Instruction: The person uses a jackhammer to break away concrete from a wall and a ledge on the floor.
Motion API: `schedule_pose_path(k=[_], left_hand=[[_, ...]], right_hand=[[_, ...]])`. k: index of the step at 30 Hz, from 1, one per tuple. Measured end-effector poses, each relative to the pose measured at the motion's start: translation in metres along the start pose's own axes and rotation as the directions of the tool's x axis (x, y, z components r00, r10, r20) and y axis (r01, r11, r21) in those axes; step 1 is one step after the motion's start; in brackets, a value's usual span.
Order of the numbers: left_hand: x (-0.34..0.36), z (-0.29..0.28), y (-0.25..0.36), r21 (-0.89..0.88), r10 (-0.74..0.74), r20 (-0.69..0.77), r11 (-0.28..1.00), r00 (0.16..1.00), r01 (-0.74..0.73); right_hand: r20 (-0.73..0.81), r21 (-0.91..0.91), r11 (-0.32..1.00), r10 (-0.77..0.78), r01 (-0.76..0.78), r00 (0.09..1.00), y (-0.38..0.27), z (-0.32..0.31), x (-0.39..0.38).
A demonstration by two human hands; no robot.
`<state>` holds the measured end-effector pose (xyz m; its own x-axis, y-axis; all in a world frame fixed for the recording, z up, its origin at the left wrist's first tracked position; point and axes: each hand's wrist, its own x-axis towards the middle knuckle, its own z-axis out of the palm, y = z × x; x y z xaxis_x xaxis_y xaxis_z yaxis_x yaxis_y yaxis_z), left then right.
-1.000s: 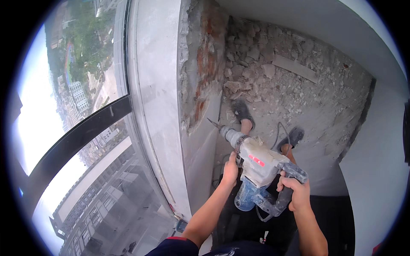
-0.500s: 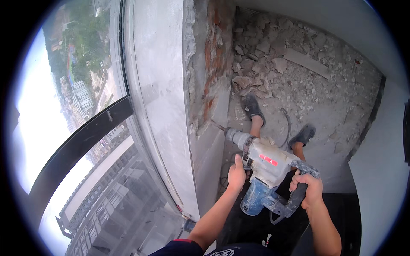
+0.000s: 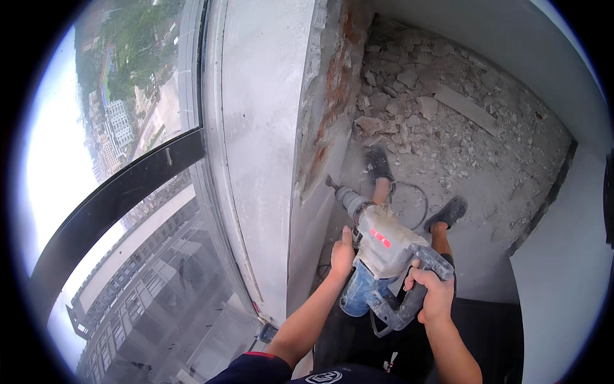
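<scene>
A dusty rotary hammer (image 3: 387, 240), grey on top with a blue motor housing, is held in front of my body in both hands. My right hand (image 3: 433, 291) is wrapped round its black rear handle. My left hand (image 3: 343, 254) is closed at the front side of the body, where a side grip is mostly hidden by the hand. From the chuck a flat chisel bit (image 3: 331, 183) points forward and left, close to the wall's chipped face (image 3: 327, 121). Whether its tip touches the wall I cannot tell. Bare brick shows through the broken plaster.
Broken plaster rubble (image 3: 409, 96) covers the far floor, with a flat strip (image 3: 465, 109) lying on it. A cable (image 3: 422, 198) curls between my two shoes. On the left is a tall window with a dark frame bar (image 3: 128, 173); a white wall (image 3: 563, 256) stands right.
The hammer and both hands have shifted left relative to my body view, while the wall appears further right. The bit has turned and its broad flat end now shows.
</scene>
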<state>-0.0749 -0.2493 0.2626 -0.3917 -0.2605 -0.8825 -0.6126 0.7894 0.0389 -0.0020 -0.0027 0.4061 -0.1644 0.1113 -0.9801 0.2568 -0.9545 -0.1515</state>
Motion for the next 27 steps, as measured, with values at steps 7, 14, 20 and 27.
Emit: schedule_pose_path(k=[7,14,20,27], left_hand=[[-0.042,0.024,0.01,-0.136,0.063,-0.062,0.988,0.996,-0.071],[-0.058,0.063,0.04,-0.775,0.053,0.003,0.632,0.999,-0.031],[-0.023,0.065,0.033,-0.808,0.05,0.017,0.59,0.999,-0.016],[-0.013,0.047,0.036,-0.531,0.037,-0.068,0.845,0.997,-0.067]], right_hand=[[0.055,0.012,0.998,-0.061,0.061,0.997,0.004,-0.06,-0.02],[0.239,-0.156,0.968,-0.156,0.196,0.959,-0.021,-0.073,0.006],[0.169,-0.26,0.938,-0.19,0.23,0.967,-0.035,-0.044,0.024],[0.1,-0.272,0.944,-0.164,0.186,0.981,-0.031,-0.02,0.007]])
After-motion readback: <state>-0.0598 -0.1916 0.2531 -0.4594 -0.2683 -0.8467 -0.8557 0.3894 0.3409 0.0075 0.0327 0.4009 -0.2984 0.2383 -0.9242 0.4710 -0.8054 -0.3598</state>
